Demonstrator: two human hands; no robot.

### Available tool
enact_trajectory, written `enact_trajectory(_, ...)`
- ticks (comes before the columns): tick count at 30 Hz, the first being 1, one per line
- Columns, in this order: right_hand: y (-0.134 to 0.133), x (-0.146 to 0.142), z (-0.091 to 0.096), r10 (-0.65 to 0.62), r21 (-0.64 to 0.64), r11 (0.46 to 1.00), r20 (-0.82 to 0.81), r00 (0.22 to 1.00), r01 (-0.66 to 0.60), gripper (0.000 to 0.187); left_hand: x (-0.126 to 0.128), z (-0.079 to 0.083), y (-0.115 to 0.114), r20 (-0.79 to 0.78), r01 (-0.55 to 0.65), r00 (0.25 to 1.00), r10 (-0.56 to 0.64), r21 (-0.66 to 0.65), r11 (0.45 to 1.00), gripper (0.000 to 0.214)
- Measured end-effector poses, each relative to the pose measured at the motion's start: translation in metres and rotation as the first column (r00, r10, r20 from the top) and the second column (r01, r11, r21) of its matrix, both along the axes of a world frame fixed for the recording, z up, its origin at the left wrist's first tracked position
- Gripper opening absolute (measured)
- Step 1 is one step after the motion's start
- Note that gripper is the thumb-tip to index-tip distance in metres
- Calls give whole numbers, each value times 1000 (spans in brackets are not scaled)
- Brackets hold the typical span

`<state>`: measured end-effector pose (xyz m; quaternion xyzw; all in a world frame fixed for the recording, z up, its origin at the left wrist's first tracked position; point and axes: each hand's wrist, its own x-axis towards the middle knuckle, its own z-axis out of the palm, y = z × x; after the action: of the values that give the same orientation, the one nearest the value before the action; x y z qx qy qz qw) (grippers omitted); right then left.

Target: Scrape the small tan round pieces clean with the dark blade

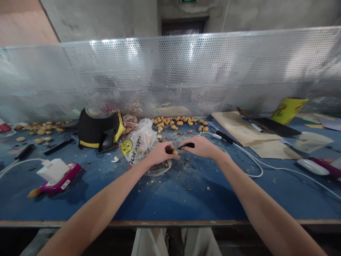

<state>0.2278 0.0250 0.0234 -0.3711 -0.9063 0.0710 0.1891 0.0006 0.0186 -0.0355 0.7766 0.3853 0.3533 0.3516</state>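
My left hand (160, 153) is shut on a small round tan tuber (175, 152), which shows between finger and thumb. My right hand (199, 146) grips a short black-handled tool (188, 145), its end close to the tuber. Both hands meet above the blue worktable (170, 199), among crumbs and scraps. A clear plastic "thank you" bag with a yellow smiley (138, 142) lies just behind my left hand. Beyond the hands, several more tan tubers (177, 122) lie in a loose row along the back of the table.
A black and yellow padded object (98, 129) and a further tuber pile (42, 129) lie at the back left. A pink device with a white charger (60, 177) sits front left. Cardboard sheets (239, 128) and a white cable (255, 165) lie right. A perforated metal screen (170, 74) rises behind.
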Motion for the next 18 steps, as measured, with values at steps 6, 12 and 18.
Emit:
enact_trajectory(6,1,0,-1,12,-12,1000,14,1000,-12,18,0,1,0,-13,-11,1000,11,5,1000,38)
enact_trajectory(12,-2,-1,2,25,-4,1000,20,999,-25,18,0,4,-2,-22,-4,1000,4,9,1000,38)
enact_trajectory(18,-1,-1,1,-80,66,995,27,996,78,17,0,6,-3,-9,2,1000,-2,1,1000,38)
